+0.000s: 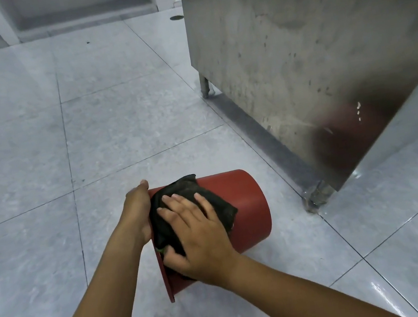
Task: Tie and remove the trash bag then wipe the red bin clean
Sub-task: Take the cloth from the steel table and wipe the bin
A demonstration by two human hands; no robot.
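The red bin point(241, 208) lies tipped on its side on the grey tiled floor point(36, 159), its inside hidden. The left hand point(139, 211) grips its rim; the right hand point(195, 232) presses a black cloth point(221, 206) flat-fingered against its wall. A steel cabinet point(307, 45) stands near, right

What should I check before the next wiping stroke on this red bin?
1. Trash bag out of the red bin: cannot tell, none in view.
2. Bin steadied: ok, left hand grips its rim.
3. Black cloth on the bin's outer wall: ok.
4. Right hand flat on the cloth: ok.
5. Bin apart from the steel cabinet: ok.
6. Bin's inside wiped: cannot tell.
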